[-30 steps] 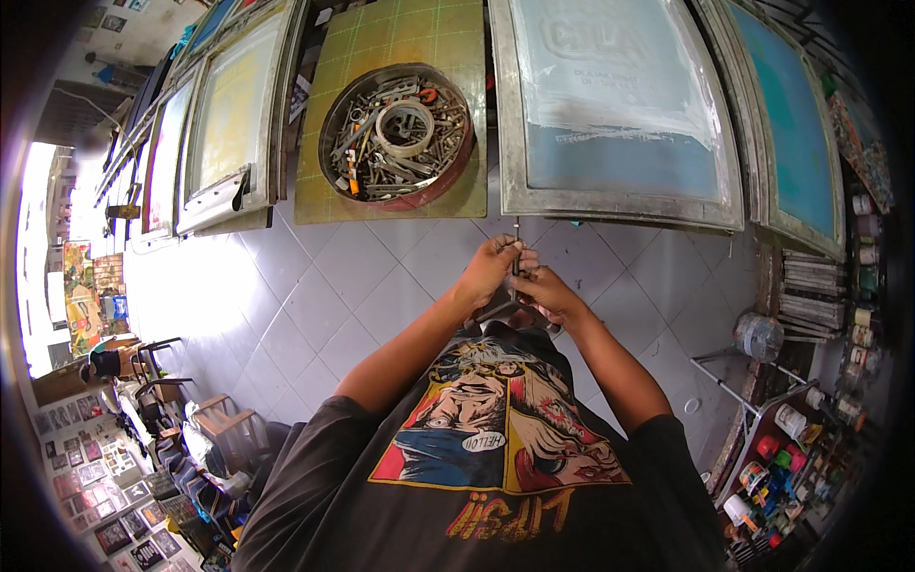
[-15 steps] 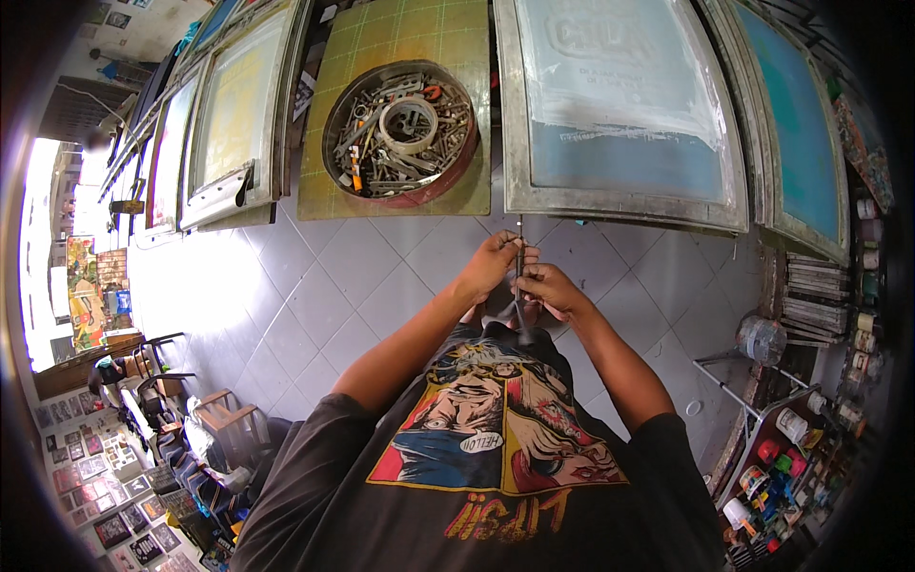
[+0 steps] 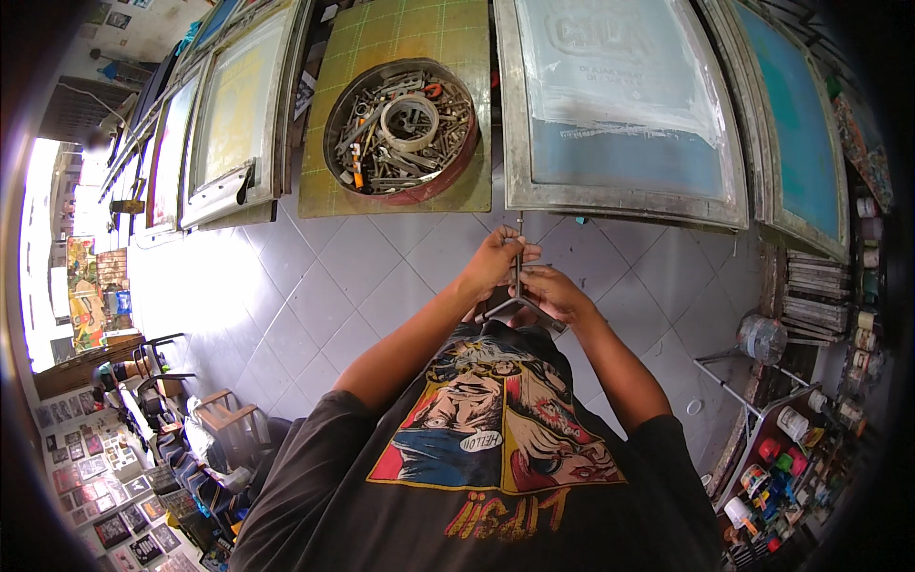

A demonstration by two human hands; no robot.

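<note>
A dark metal Y-shaped wrench (image 3: 518, 282) points away from me, its long shaft reaching toward the frame's near edge. Two short arms spread at its near end, close to my shirt. My left hand (image 3: 494, 260) is closed round the upper shaft, thumb and fingers pinching it. Lower down, my right hand (image 3: 555, 292) has its fingers curled against the shaft near the fork. The far tip of the shaft shows just below the metal-edged screen frame (image 3: 620, 204); whether it touches anything, I cannot tell.
A round red-brown tray (image 3: 457, 176) of loose bolts, wrenches and a tape roll rests on a green-yellow board (image 3: 324, 195). More screen frames (image 3: 191, 195) stand left, another (image 3: 801, 172) right. A metal rack with paint pots (image 3: 753, 477) and a wooden stool (image 3: 229, 419) flank me.
The wrench has turned about its shaft: its blurred near end is now sharp, with both arms spread sideways. My hands have stayed nearly in place.
</note>
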